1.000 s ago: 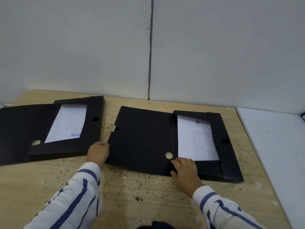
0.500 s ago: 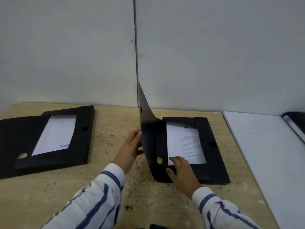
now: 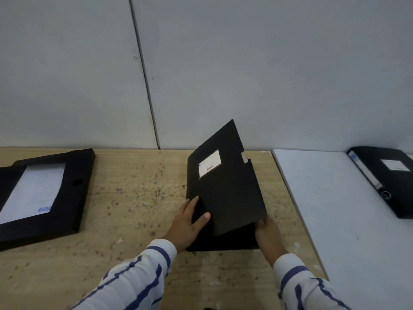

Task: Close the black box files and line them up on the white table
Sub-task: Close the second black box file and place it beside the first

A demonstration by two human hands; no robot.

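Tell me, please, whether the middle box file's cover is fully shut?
Not yet: the cover slants above the base, with the left hand on it.

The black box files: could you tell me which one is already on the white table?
The closed box file at far right, lying flat on the white table. The other two sit on the wooden table.

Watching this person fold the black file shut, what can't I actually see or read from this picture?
- Contents of the middle box file: head view, hidden under its half-lowered cover.
- Writing on its white label: too small and blurred.
- Right hand: fingertips hidden beneath the cover's edge.
- Open box file at the left: cut off by the frame edge; its paper's print is blurred.
- Closed box file on the white table: cut off by the right edge.
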